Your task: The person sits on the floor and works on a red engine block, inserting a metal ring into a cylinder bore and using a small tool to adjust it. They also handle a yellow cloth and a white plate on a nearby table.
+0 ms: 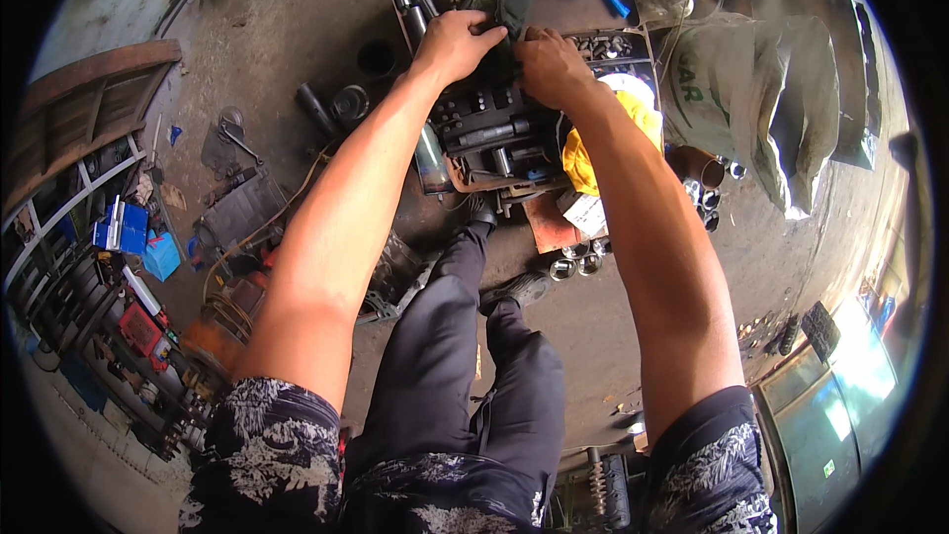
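Down on the concrete floor [287, 30] sits an open tool case [494, 138], and everything else is placed from it. Right of the case slumps a big pale sack [751, 89] with a dark fold across its front; what it holds is hidden. Left of the case and well apart runs a metal rack [89, 267] crowded with small blue and red boxes, bent by the lens and too small to sort out. Below the case the person's dark trousers [465, 376] and one shoe [514, 287] cover the floor. Against the case's right edge lies a yellow cloth [603, 138], partly under the right forearm. Just below the case's right corner stand a few shiny round sockets [578, 262].

At the top of the case a dark green rag [504, 0] is bunched over the upper compartment, covering whatever lies beneath. The left hand [455, 40] grips the rag's lower left edge, fingers curled and clamped on the cloth. The right hand [549, 64] rests beside it, touching the rag's lower right edge; its fingers are bent down, but I cannot tell whether they pinch the cloth or only press on it. Dark sockets and bars in the case's middle are partly blocked by both wrists.
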Motion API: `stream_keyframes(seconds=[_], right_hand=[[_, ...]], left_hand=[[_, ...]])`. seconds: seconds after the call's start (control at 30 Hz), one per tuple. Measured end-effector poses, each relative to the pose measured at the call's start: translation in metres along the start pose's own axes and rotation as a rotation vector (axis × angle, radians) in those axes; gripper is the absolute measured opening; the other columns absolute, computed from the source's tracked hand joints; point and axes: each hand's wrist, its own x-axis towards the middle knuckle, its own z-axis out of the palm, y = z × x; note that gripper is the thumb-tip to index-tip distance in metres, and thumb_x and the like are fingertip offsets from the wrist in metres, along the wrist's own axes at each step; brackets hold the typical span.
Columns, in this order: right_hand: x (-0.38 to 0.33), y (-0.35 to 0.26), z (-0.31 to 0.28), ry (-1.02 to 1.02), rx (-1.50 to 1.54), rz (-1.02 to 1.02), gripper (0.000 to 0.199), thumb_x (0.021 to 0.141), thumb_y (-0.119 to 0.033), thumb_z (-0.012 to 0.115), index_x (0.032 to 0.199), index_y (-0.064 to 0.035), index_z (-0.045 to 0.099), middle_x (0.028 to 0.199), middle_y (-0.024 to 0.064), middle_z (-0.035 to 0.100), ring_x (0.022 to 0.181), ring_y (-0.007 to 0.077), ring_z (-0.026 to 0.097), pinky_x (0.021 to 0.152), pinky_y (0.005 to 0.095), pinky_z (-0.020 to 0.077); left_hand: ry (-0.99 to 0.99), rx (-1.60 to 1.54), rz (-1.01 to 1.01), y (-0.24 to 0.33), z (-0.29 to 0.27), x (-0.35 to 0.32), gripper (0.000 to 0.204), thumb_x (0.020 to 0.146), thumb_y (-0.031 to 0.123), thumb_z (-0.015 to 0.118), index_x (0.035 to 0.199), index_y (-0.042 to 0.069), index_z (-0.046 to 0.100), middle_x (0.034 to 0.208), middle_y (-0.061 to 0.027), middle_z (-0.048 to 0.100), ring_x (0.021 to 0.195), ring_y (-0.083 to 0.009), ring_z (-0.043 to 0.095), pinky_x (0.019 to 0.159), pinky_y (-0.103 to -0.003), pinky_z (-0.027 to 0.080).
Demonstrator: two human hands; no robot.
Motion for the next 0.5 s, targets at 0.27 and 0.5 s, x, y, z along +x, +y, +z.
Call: stream_keyframes(seconds=[0.27,0.5], right_hand=[[-0.086,-0.002,0.006,0.462,0.659,0.196,0.033,0.087,-0.019,0.072,0.115,-0.0023,0.068,0.104,0.0156,0.07,0.094,0.03,0.067,0.083,0.0382,0.0518],[-0.178,-0.031,0.04,0.432,1.614,0.61,0.03,0.099,-0.012,0.061,0.123,0.0061,0.06,0.103,0.0119,0.069,0.089,0.0144,0.064,0.081,0.0275,0.0503]], left_hand=[[0.403,-0.381,-0.004,0.012,0.023,-0.081,0.025,0.09,0.01,0.072,0.114,0.001,0.067,0.075,-0.0032,0.068,0.068,-0.0058,0.059,0.065,-0.024,0.048],[0.292,-0.435,-0.572,0.02,0.113,-0.185,0.026,0.082,0.018,0.079,0.097,0.0,0.068,0.083,-0.008,0.072,0.073,-0.0159,0.067,0.068,-0.03,0.054]])
